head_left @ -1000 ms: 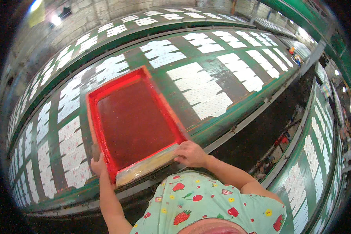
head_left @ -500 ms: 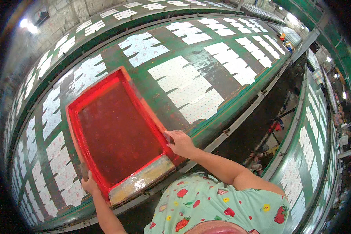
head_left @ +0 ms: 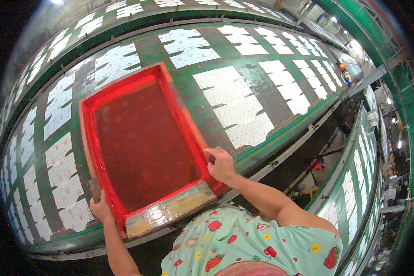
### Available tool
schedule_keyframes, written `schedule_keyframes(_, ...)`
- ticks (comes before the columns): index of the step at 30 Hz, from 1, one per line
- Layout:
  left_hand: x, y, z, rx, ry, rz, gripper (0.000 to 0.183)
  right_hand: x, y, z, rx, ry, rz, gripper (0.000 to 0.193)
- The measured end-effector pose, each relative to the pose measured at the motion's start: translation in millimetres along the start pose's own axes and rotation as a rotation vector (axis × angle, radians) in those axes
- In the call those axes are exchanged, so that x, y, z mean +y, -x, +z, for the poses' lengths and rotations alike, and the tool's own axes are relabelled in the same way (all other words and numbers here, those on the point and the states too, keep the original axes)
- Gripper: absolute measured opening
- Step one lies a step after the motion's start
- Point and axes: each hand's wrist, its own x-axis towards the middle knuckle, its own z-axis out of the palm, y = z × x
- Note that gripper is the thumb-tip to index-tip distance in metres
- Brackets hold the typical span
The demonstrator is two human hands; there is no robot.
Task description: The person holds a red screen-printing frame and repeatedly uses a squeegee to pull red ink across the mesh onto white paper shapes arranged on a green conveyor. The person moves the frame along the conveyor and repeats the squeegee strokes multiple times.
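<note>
A large screen-printing frame (head_left: 142, 147) with red-stained sides and a dark red mesh lies tilted in view on the long green table. Across its near end runs a shiny tan strip (head_left: 170, 208). My left hand (head_left: 101, 209) is closed round a greyish-brown grip at the frame's lower left side. At the lower right side, my right hand (head_left: 221, 165) is closed with its fingers curled at the frame's edge; what lies inside these fingers is mostly hidden. To the right of the frame lie white dotted fabric pieces (head_left: 237, 106); pale floral pieces (head_left: 64, 179) lie to its left.
The long green table (head_left: 188, 101) carries rows of cut fabric pieces. A metal rail (head_left: 262, 170) follows its near edge. Another table with fabric (head_left: 349, 193) stands to the right across a dark gap, and one more behind. Small orange and blue items (head_left: 345, 73) sit at the far right end.
The whole view has shifted, so the frame and table appear slightly moved. My right hand's fingers are curled more tightly than before. The left hand keeps its hold on the frame's side.
</note>
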Motion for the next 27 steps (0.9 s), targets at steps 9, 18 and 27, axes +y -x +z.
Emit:
schedule_keyframes(9, 59.8, 25.6, 7.9, -0.018, 0.269, -0.099, 0.037, 16.8, -28.2, -56.1, 0.105, -0.067, -0.083, 0.036)
schedule_keyframes(18, 179.9, 116.8, 124.4, -0.005, 0.216, -0.038, 0.034, 165.8, -64.0, -135.2, 0.126, -0.088, 0.080, 0.032)
schedule_keyframes(27, 243.6, 235.0, 266.8, -0.006, 0.308, -0.009, 0.030, 340.2, -71.9, -206.6, 0.252, -0.052, 0.115, 0.034)
